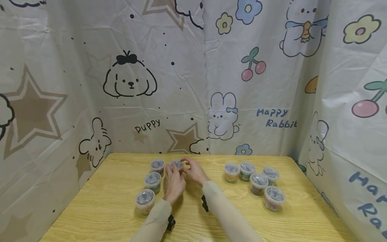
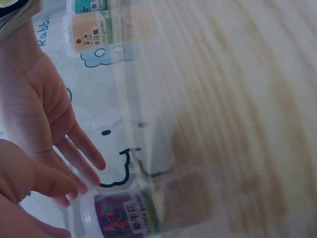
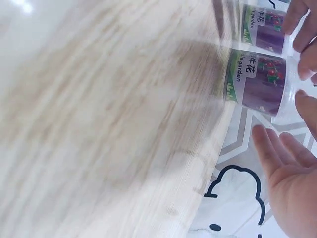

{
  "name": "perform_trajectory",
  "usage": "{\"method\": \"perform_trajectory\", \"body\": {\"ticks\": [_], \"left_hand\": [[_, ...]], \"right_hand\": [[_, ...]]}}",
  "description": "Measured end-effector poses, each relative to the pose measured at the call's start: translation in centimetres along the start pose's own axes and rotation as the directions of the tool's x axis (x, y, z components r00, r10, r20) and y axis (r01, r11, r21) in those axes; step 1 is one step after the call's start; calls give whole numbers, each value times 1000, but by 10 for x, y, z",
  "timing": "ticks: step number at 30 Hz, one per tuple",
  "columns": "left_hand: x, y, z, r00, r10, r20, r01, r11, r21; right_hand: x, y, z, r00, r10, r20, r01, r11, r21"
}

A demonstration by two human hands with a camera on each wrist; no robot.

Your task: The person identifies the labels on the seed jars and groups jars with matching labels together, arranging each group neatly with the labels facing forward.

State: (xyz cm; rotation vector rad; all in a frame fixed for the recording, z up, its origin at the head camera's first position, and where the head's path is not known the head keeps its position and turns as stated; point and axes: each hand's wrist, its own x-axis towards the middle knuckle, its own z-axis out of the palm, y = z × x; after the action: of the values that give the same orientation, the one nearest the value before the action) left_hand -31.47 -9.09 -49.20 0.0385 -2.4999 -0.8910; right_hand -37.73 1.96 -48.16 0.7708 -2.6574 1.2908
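At the far left of the table, both hands are around a clear lidded planting cup (image 1: 176, 163) with a purple "little garden" label (image 3: 262, 82). My left hand (image 1: 174, 185) has its thumb and fingers at the lid's rim, seemingly pinching it, as the left wrist view (image 2: 91, 218) of the cup suggests. My right hand (image 1: 195, 172) is at the cup's right side. Its lower fingers (image 3: 270, 153) are straight, thumb and index near the lid; contact is unclear. Just left stands another purple-labelled cup (image 1: 157, 166).
Two more lidded cups, one green (image 1: 152, 182) and one nearer (image 1: 145, 201), continue the left column. Several cups stand at the right, including an orange one (image 1: 231, 172) and a front one (image 1: 274, 198). A patterned curtain (image 1: 187, 84) rises behind the wooden table (image 1: 99, 208).
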Motion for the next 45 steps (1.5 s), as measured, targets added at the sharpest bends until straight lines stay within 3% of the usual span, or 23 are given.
{"method": "perform_trajectory", "body": {"ticks": [4,9,16,21,27,31,39,45], "left_hand": [[0,10,-4,999,37,-23,-37,999,-1],[-2,20,-4,998,66,17,-64,995,-77],[-6,30,8,992,41,116,-20,983,-182],[-11,39,21,980,64,188,-23,977,-212],[-10,53,34,955,149,257,-82,964,-253],[-9,62,42,931,220,293,-129,946,-298],[-6,81,60,890,303,341,-192,927,-324],[-2,95,69,872,321,369,-228,934,-273]], "right_hand": [[-9,2,-11,998,-13,-59,15,999,31],[-25,7,-27,991,-15,-131,13,1000,-15],[-51,12,-53,971,73,-226,-83,996,-34],[-70,16,-71,945,139,-297,-165,984,-67],[-84,22,-94,894,146,-424,-228,962,-149],[-96,26,-105,870,196,-453,-290,945,-148],[-114,38,-122,860,239,-451,-335,931,-145],[-118,47,-125,870,218,-443,-340,915,-218]]}}
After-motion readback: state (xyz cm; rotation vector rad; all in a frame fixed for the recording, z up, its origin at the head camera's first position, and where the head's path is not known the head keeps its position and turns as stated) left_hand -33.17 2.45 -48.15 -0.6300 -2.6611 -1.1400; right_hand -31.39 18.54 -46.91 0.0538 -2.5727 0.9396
